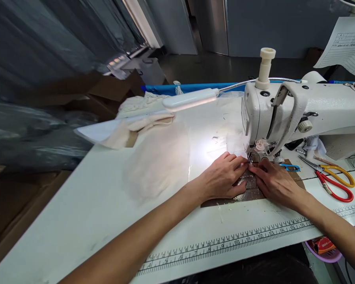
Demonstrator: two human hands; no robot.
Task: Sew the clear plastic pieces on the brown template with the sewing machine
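My left hand (225, 177) lies just left of the presser foot of a white sewing machine (328, 112), its fingers bent together with the tips close to the needle. On the other side, my right hand (276, 183) is closed in a pinch, its fingertips nearly meeting those of the left. Whatever small piece is between the fingers is hidden by them. Under both hands a brown, shiny sheet (215, 202) covers the machine bed. Small blue-handled thread snips (291, 168) lie just beyond my right hand.
Scissors with red and yellow handles (339, 179) lie at the right. Cream fabric (150, 122) rests on the table's far left part. A lit lamp (191, 99) hangs over the white table (85, 221). A printed ruler strip (225, 246) runs along the front edge. Cardboard boxes (106, 92) stand beyond.
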